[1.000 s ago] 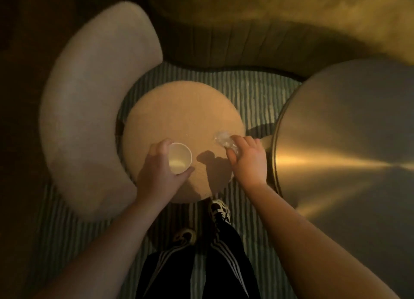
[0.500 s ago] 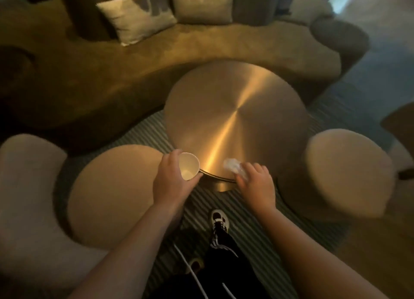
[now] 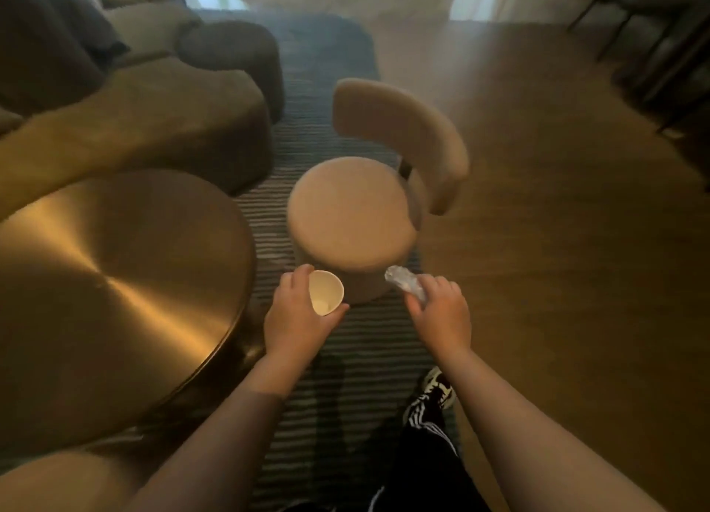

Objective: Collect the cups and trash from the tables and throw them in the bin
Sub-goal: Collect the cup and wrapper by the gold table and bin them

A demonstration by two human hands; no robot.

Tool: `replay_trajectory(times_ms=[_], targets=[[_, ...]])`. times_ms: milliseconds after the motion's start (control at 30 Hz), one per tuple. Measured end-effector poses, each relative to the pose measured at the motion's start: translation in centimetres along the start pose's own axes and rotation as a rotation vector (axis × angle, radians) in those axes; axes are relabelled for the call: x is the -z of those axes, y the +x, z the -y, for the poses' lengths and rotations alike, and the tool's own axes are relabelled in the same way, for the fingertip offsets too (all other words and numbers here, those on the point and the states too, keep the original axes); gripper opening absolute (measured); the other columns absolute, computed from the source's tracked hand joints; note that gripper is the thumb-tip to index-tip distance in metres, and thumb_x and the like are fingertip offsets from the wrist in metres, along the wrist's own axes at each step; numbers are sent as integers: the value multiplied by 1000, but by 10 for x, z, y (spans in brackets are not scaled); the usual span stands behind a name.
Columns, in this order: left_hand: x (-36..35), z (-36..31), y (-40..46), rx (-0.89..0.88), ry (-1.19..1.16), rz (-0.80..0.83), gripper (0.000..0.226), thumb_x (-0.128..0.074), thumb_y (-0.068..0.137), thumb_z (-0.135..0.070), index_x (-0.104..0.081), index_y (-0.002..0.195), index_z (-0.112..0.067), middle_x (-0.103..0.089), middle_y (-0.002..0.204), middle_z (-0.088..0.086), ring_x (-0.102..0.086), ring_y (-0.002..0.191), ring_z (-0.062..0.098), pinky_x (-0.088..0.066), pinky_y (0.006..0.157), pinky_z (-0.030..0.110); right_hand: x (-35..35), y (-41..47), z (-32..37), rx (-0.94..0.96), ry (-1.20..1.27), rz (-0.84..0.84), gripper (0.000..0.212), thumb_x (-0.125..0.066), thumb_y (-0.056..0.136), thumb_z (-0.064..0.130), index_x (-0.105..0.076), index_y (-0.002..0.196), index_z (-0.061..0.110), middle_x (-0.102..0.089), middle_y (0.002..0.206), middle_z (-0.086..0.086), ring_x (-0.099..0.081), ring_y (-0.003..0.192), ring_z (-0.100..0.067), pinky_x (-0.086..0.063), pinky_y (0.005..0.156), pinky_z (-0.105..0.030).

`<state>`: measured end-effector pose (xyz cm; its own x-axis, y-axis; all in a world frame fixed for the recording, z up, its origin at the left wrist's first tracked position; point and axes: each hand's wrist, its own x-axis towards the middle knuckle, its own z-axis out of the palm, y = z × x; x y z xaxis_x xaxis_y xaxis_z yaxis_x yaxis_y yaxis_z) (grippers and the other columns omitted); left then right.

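My left hand (image 3: pixel 294 319) grips a white paper cup (image 3: pixel 325 292), mouth tipped toward me, with a small pale scrap at its bottom. In my right hand (image 3: pixel 442 315) is a crumpled piece of clear plastic wrap (image 3: pixel 402 278) that sticks out past my fingers. I hold both in the air over the striped rug (image 3: pixel 353 361), in front of a round beige chair. No bin is in view.
A round brass-coloured table (image 3: pixel 115 281) fills the left. The beige chair (image 3: pixel 351 219) with a curved backrest stands ahead. A sofa (image 3: pixel 146 116) and a dark pouf (image 3: pixel 230 46) sit at the back left. Wooden floor (image 3: pixel 557 223) spreads to the right. My shoe (image 3: pixel 438 386) is below.
My view has swung right from one chair, across the brass table, to another chair and the wooden floor. Both hands keep the cup and the plastic wrap.
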<state>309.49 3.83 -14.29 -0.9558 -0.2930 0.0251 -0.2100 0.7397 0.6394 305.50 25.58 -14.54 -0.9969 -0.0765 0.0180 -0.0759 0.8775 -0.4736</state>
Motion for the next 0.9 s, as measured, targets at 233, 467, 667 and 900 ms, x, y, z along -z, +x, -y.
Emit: replay_trajectory(times_ms=[233,467,667,900], targets=[[-137,-140,114,-135,-17,100,76,-77,67,-50,-42,129,-25,-48,121,-4,-49,107,16,-45,79,33,59,111,-159,-210,7,-103,23,-55,90,31,-60,110,21,-61,100,-1,-52,96,-22,-44,80,-38],[-252,-276,251,-21,-66,64,72,-79,66,-48,-47,125,-21,-51,114,1,-51,103,23,-45,82,38,129,269,-304,-188,-55,11,19,-54,89,32,-59,106,26,-58,95,6,-53,93,-16,-44,78,-32],[-299,-341,362,-44,-48,-15,69,-81,68,-42,-48,124,-18,-52,111,3,-52,98,24,-43,75,35,161,413,-350,-134,-22,9,18,-56,90,31,-59,106,26,-56,94,9,-49,90,-11,-43,77,-28],[-360,-366,535,67,-84,-123,77,-80,68,-44,-45,130,-14,-50,123,8,-48,112,25,-44,90,41,146,621,-377,-7,-56,69,20,-53,91,32,-59,108,23,-57,97,5,-49,94,-15,-42,80,-32]])
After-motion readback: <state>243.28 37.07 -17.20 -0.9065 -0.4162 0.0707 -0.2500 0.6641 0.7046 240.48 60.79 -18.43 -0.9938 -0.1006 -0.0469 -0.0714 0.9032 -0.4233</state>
